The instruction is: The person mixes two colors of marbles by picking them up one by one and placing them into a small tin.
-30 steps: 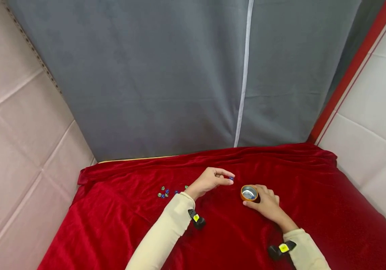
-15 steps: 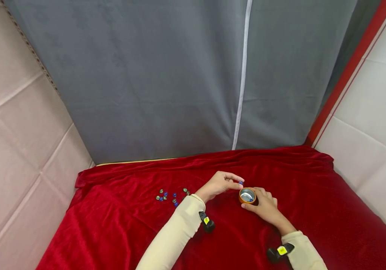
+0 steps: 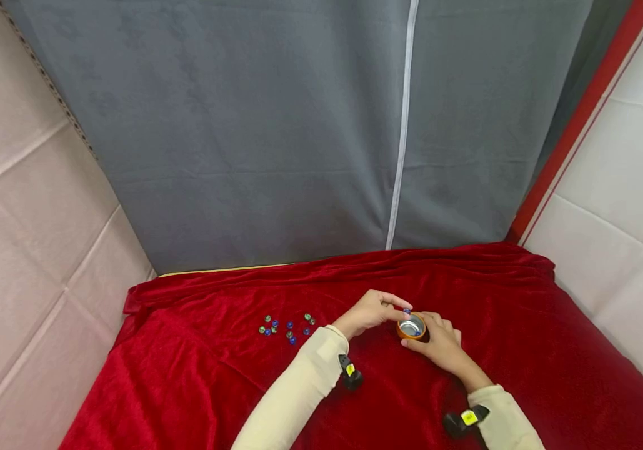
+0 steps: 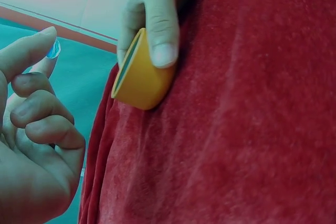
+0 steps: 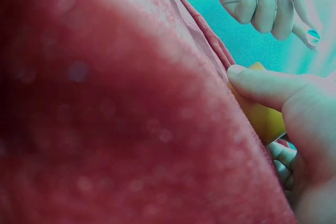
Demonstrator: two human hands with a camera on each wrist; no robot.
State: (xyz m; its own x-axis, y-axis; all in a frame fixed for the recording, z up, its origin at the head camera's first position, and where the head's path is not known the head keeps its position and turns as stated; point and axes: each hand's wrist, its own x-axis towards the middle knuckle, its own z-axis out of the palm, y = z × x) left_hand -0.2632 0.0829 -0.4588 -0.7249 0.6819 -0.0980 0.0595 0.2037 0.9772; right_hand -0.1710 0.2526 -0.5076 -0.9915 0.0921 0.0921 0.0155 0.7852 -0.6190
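Note:
Between thumb and index finger, my left hand (image 3: pixel 370 310) pinches a blue glass marble (image 3: pixel 407 310) just above the rim of a small round bowl (image 3: pixel 399 332). The bowl is orange-yellow outside and silvery inside, and a blue marble shows at its bottom. My right hand (image 3: pixel 443 342) grips the bowl from the right, thumb on the near side and fingers on the far side. In the left wrist view the pinched marble (image 4: pixel 54 50) stays apart from the tilted-looking yellow bowl (image 4: pixel 144 80). The right wrist view shows the right thumb (image 5: pixel 268 86) along the bowl's side.
Several blue and green marbles (image 3: pixel 290 335) lie loose on the red velvet cloth (image 3: pixel 197 375), left of my left hand. A grey curtain (image 3: pixel 265 137) hangs behind, with pale walls (image 3: pixel 29 250) at both sides. Each wrist wears a black camera.
My left hand has moved right with the pinched marble, from left of the bowl to over its rim. The right hand keeps its grip on the bowl, nearly still.

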